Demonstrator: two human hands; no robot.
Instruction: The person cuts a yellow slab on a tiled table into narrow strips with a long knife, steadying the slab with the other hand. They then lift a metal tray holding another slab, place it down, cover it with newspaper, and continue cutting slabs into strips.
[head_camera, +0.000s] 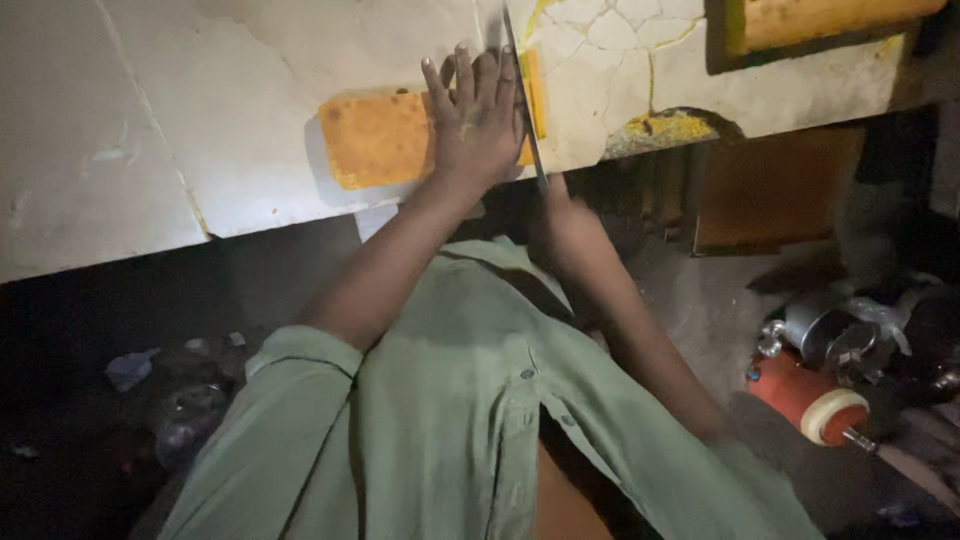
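The left hand (478, 118) lies flat, fingers spread open, on an orange slab (385, 138) atop the cracked white tabletop (180, 110); the right hand (562, 205), just below the slab's right edge, grips a thin blade (522, 85) standing against it

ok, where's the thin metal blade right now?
In the head view, the thin metal blade stands on edge at top centre against the cracked white panel, along the right side of the left hand flat on the orange patch; the right hand holds its lower end.
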